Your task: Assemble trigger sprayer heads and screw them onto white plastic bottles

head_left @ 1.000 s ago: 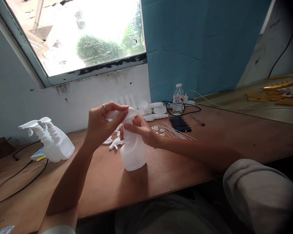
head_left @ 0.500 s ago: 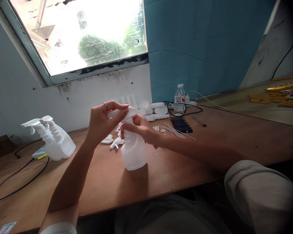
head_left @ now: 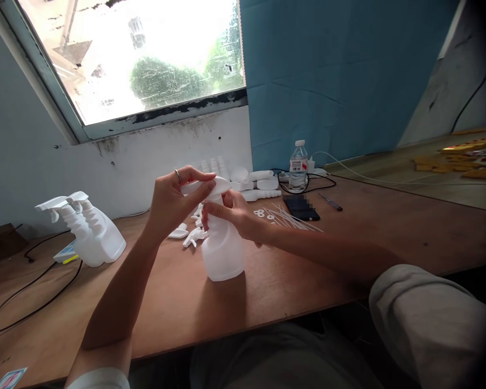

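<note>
A white translucent spray bottle [head_left: 223, 254] stands on the brown table in front of me, close to upright. My left hand [head_left: 178, 197], with a ring on one finger, pinches the white spray head [head_left: 221, 187] at the bottle's top. Around the bottle's neck, just below the head, my right hand [head_left: 237, 213] is closed. The trigger side of the head is mostly hidden by my left fingers. Behind the bottle lie loose white trigger parts [head_left: 194, 236] and a white cover piece [head_left: 179, 231].
Two spray bottles with heads [head_left: 93, 232] stand at the left beside a black cable [head_left: 36, 283]. At the back are more white bottles [head_left: 261, 183], a water bottle [head_left: 298, 167], thin white tubes [head_left: 289, 219], small rings [head_left: 259, 213], a dark phone [head_left: 302, 207] and a knife [head_left: 331, 202].
Both hands and the spray bottle have shifted very slightly to the right in view. The grip on the head and the neck stays the same.
</note>
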The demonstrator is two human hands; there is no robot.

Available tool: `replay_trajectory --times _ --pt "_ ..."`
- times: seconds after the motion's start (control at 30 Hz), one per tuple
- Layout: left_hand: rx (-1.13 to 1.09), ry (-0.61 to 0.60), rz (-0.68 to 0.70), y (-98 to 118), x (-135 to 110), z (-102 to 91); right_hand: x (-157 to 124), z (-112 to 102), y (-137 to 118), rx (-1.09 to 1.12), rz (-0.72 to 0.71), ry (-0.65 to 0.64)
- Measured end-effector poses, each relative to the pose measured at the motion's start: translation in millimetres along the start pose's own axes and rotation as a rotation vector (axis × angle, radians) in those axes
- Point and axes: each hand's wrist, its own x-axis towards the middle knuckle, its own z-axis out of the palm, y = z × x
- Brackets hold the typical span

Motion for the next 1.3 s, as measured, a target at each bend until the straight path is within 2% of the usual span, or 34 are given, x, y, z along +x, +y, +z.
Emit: replay_trajectory --times 0.17,0.27,0.43,0.53,0.73,0.93,1.03,1.17,1.23,1.3 --pt "-0.005 -0.107 0.035 -16 5 -13.3 7 -17 1 -0.024 0.130 -0.064" --pt "0.007 -0.127 0.066 -24 9 -25.8 11 -29 8 0.081 0.139 -0.144" --pt "0.040 -0.067 0.092 -14 9 -46.1 12 -32 11 0.180 0.192 -0.357" --pt "0.096 -0.031 0.046 -4 6 -54.5 11 -29 5 0.191 0.239 -0.404" --pt "0.113 -0.032 0.023 -6 6 -54.6 8 -24 0 0.116 0.213 -0.322" --pt "0.118 -0.151 0.049 -8 3 -41.1 4 -21 0 0.114 0.168 -0.311" --pt "0.204 -0.141 0.042 -2 0 -36.1 2 -19 -5 0.107 0.158 -0.342" --pt "0.234 -0.094 -0.059 3 1 -43.2 2 -20 -13 -0.210 0.167 -0.392" --pt "0.246 -0.078 -0.149 1 3 -55.1 3 -24 -17 -0.409 0.067 -0.321" --pt "0.294 -0.011 -0.232 -3 5 -71.3 4 -30 -24 -0.543 -0.092 -0.215"
